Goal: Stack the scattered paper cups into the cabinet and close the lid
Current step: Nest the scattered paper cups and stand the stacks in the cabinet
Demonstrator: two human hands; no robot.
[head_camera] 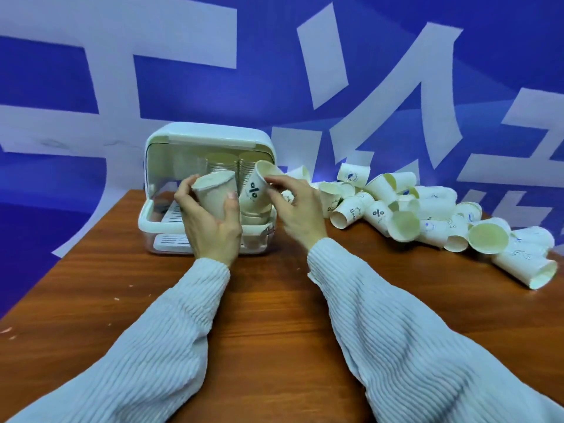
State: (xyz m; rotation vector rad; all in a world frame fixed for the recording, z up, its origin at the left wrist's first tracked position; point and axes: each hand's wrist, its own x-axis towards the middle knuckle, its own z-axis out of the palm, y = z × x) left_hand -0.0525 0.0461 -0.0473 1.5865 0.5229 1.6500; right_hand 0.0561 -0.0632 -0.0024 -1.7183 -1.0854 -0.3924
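Observation:
A white cabinet (210,135) with its clear lid raised stands at the back of the wooden table (274,300). Inside it are tall stacks of paper cups (221,161). My left hand (210,224) grips a plain cup (213,193) upside down in front of the cabinet opening. My right hand (293,206) holds a tilted cup with a "%" mark (256,187) by its rim, right beside the first cup. A heap of scattered cups (427,215) lies on the table to the right.
The cabinet's lower tray (146,221) juts toward me. Behind the table hangs a blue wall (274,71) with large white characters. The table's left edge runs diagonally close to the cabinet.

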